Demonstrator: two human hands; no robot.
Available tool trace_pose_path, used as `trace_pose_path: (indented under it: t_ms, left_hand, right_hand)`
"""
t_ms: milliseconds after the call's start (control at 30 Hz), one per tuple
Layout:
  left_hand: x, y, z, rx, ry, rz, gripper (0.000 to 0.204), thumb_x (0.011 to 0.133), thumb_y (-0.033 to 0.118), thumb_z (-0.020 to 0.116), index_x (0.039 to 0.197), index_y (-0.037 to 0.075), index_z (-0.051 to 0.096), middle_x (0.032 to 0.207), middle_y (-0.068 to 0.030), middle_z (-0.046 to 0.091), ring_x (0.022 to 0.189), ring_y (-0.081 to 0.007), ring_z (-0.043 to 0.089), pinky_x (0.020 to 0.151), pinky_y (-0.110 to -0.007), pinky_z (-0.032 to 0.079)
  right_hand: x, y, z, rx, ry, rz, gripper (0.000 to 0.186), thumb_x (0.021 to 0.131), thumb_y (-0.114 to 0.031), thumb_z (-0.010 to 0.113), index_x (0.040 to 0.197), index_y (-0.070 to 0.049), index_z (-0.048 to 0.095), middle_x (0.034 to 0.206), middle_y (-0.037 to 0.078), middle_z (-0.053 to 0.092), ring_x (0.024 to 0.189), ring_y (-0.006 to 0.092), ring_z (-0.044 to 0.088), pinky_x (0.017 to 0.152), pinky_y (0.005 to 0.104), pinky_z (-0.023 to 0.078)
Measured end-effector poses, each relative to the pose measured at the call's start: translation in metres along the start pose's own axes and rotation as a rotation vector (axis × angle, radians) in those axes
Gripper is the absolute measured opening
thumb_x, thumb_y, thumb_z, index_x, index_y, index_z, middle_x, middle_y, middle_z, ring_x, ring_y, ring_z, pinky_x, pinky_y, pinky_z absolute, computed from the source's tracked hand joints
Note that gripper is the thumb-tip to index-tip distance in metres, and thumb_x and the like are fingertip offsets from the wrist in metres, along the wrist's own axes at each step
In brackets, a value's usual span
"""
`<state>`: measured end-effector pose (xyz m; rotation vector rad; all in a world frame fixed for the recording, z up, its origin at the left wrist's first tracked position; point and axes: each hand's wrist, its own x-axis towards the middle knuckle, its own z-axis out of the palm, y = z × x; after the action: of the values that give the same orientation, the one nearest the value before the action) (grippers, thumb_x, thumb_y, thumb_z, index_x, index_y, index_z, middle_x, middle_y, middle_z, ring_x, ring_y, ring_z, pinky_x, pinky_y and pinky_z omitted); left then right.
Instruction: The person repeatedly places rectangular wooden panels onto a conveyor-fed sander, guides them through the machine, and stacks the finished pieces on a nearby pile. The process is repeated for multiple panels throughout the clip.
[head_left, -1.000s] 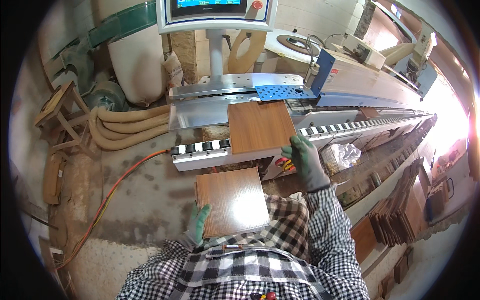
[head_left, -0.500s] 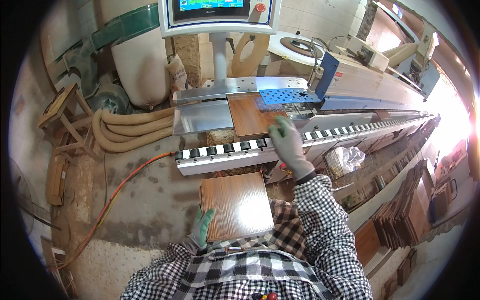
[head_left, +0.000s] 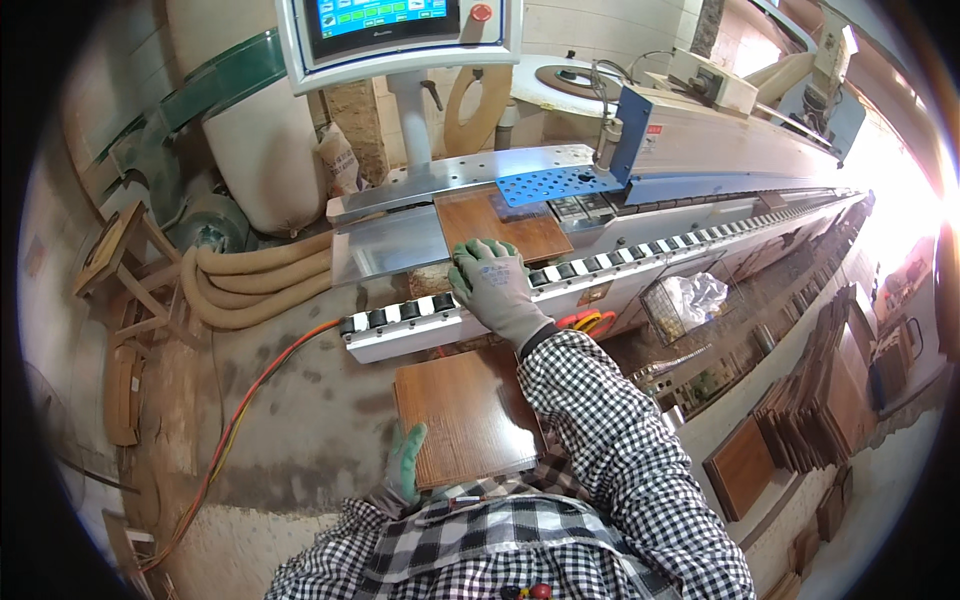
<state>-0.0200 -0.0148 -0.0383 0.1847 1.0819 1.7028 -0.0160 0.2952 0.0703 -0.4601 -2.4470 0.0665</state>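
A brown wood-look panel (head_left: 500, 218) lies on the machine's metal infeed table (head_left: 375, 240), its far part under a blue perforated plate (head_left: 550, 185). My right hand (head_left: 492, 285), gloved in grey and green, reaches across the roller rail (head_left: 402, 311) with fingers bent together on the panel's near left edge; the fingertips are partly hidden. Below, near my body, my left hand (head_left: 402, 462) grips the left side of a small stack of similar boards (head_left: 465, 410), thumb on top.
A control screen (head_left: 380, 22) stands over the machine. Ribbed hoses (head_left: 250, 312), a wooden stool (head_left: 110, 260) and a white sack (head_left: 260, 160) are at left. An orange hose (head_left: 275, 365) crosses the floor. Leaning boards (head_left: 820, 410) and a wire basket (head_left: 670, 315) are at right.
The panel has slid away from me, off the rail and under the blue plate. My right hand has moved forward and left onto its near edge. My left hand still grips the stack.
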Motion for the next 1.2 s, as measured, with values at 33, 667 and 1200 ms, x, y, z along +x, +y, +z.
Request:
trace_pose_path:
  t_ms: [33, 667, 1200]
  left_hand:
    - [-0.001, 0.001, 0.004, -0.015, -0.002, -0.006, 0.057, 0.105, 0.033, 0.057, 0.151, 0.009, 0.032, 0.138, -0.0149, 0.054, 0.12, -0.0286, 0.065, 0.094, -0.048, 0.061]
    - [-0.006, 0.005, 0.007, -0.122, -0.015, -0.025, 0.05, 0.107, 0.031, 0.057, 0.148, 0.007, 0.042, 0.135, -0.0097, 0.06, 0.118, -0.0214, 0.064, 0.097, -0.037, 0.058]
    - [-0.006, 0.002, 0.005, 0.198, -0.032, 0.205, 0.061, 0.104, 0.041, 0.057, 0.15, 0.007, 0.037, 0.137, -0.0135, 0.057, 0.119, -0.0269, 0.065, 0.097, -0.044, 0.06]
  right_hand:
    - [-0.001, 0.001, 0.0, -0.002, 0.014, -0.002, 0.035, 0.092, -0.033, 0.066, 0.118, -0.011, 0.067, 0.122, 0.01, 0.065, 0.118, 0.0318, 0.059, 0.105, 0.0483, 0.042]
    - [-0.011, 0.055, -0.04, -0.138, -0.153, 0.116, 0.044, 0.096, -0.041, 0.062, 0.132, -0.016, 0.067, 0.129, 0.009, 0.064, 0.125, 0.03, 0.056, 0.106, 0.0476, 0.041]
    - [-0.035, 0.142, -0.076, -0.424, -0.135, 0.359, 0.04, 0.097, -0.041, 0.062, 0.129, -0.018, 0.069, 0.134, 0.007, 0.065, 0.123, 0.0289, 0.058, 0.103, 0.0439, 0.045]
